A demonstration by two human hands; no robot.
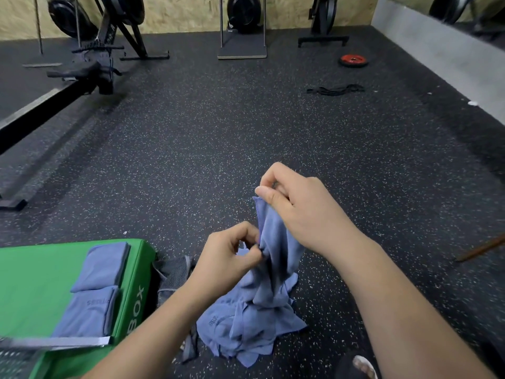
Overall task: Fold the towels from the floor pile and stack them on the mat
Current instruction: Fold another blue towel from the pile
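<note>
The right hand (300, 212) is raised in front of the person, its thumb and curled fingers pinching the top corner of a blue-grey cloth towel (278, 247). The left hand (232, 258) sits lower and just to the left of it, fingers curled in, pinching the same towel's side edge. The towel hangs between the two hands in long vertical folds. Its lower end runs down into the pile of crumpled blue-grey towels (246, 332), which lies on the floor directly below both hands, between the forearms.

Left of the left hand, and touching the pile's left side, a grey mesh fabric bag (172, 272) lies slumped against the side wall of a thick green padded mat (41, 272). White lettering ending in "BOX" runs along that wall. On top of the mat, well to the left of the left hand, lie two folded blue-grey towels, one farther from the person (105, 263) and one closer (87, 313), their ends meeting.

The black speckled rubber floor (218, 138) stretches ahead of the hands. Far beyond the right hand lie a red round weight plate (353, 60) and a black coiled band (336, 90). Far beyond the left hand stands a black rowing machine (82, 72). Out to the right of the right forearm, a brown stick (483, 248) rests at an angle on the floor.
</note>
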